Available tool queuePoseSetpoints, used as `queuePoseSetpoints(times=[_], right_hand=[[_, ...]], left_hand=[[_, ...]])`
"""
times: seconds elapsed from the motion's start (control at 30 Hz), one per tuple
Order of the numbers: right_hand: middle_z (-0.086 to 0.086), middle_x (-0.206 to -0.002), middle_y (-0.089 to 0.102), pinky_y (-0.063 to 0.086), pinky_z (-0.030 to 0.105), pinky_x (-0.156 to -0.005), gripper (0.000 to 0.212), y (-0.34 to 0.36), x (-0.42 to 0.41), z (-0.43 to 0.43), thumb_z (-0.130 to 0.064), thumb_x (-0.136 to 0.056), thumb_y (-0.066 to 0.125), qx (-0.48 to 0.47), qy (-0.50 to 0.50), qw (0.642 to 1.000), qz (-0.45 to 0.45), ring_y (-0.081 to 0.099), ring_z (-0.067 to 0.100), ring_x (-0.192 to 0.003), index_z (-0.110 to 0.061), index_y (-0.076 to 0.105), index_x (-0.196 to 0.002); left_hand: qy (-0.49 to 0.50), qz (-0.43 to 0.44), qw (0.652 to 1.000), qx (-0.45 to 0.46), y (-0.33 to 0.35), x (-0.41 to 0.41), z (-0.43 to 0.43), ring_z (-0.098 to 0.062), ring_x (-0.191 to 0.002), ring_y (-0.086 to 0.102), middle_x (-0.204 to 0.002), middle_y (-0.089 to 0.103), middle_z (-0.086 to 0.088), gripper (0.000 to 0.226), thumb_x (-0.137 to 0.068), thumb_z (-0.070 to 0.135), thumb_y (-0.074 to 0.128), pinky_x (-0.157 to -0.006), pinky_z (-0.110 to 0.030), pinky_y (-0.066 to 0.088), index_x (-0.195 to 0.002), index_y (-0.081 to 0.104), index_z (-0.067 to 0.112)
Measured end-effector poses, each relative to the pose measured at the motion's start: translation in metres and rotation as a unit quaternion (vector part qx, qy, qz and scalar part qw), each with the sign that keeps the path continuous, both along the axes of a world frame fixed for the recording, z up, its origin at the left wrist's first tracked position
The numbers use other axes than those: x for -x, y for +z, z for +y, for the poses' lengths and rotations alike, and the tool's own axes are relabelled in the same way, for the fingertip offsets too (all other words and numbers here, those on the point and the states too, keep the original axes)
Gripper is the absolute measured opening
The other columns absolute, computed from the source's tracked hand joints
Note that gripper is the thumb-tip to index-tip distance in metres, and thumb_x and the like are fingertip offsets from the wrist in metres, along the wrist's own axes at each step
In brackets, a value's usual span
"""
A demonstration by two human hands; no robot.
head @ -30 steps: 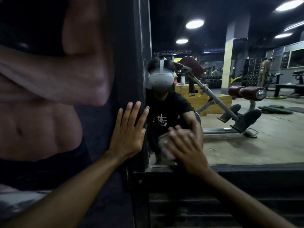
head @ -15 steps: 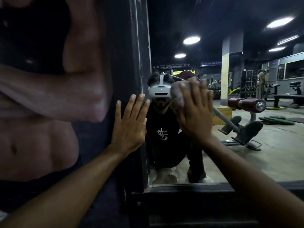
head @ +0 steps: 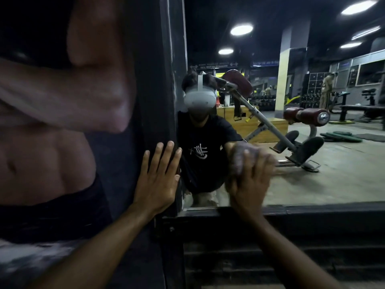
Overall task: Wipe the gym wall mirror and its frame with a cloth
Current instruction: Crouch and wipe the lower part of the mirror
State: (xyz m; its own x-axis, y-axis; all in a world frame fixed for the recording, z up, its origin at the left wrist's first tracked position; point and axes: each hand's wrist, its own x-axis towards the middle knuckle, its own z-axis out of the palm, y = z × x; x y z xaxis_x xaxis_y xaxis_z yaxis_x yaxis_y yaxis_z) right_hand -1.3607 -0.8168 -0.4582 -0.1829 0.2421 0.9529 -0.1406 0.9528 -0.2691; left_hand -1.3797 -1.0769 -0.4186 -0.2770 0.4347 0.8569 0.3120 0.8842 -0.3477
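The wall mirror [head: 325, 180] fills the right half of the view, with a dark frame [head: 176, 59] down its left side and along its bottom edge. My left hand [head: 157, 178] rests flat, fingers straight, on the vertical frame piece. My right hand [head: 251, 180] presses a pale crumpled cloth [head: 238, 158] against the lower left part of the glass, just above the bottom frame rail; its fingers lie spread over the cloth and are motion-blurred. The mirror shows my own crouched reflection behind both hands.
A large poster of a bare torso [head: 62, 122] covers the wall left of the frame. Below the mirror runs a dark ledge [head: 270, 232]. The glass reflects a padded bench [head: 300, 126], a pillar [head: 284, 80] and a distant person [head: 326, 90].
My right hand swept the cloth up the glass from near the bottom rail, then came back down to the lower part. My left hand stayed flat on the frame.
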Motion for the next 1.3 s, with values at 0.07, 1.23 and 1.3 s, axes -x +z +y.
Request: queuePoseSetpoints(times=[0.07, 1.23, 1.3], right_hand=[[0.012, -0.171, -0.003, -0.001, 0.056, -0.126, 0.08, -0.016, 0.003, -0.036, -0.036, -0.09, 0.054, -0.119, 0.033, 0.992, -0.024, -0.009, 0.035, -0.157, -0.021, 0.02, -0.161], [0.024, -0.164, 0.02, 0.013, 0.067, -0.122, 0.057, 0.024, -0.018, 0.155, -0.044, -0.105, 0.046, 0.02, -0.006, 0.998, 0.058, 0.014, 0.044, -0.153, -0.018, 0.033, -0.154], [0.019, -0.168, 0.01, 0.0, 0.062, -0.125, 0.065, -0.002, -0.015, 0.132, -0.032, -0.099, 0.056, 0.014, 0.017, 0.999, 0.029, 0.004, 0.045, -0.155, -0.022, 0.027, -0.157]], left_hand=[[0.0, -0.001, 1.0, -0.006, -0.001, -0.001, 0.002, -0.034, -0.158, 0.004, -0.171, 0.004, -0.013, 0.069, -0.098, 0.033, 0.041, -0.126, -0.056, 0.009, -0.162, 0.024, 0.013], [-0.057, 0.022, 0.998, 0.035, -0.009, -0.013, 0.136, -0.037, -0.156, 0.013, -0.169, 0.013, -0.017, 0.075, -0.1, 0.037, 0.052, -0.121, -0.065, 0.019, -0.163, 0.019, 0.013], [-0.052, 0.006, 0.998, 0.044, -0.028, -0.015, 0.14, -0.038, -0.156, 0.014, -0.169, 0.013, -0.018, 0.076, -0.099, 0.038, 0.053, -0.121, -0.066, 0.019, -0.163, 0.02, 0.014]])
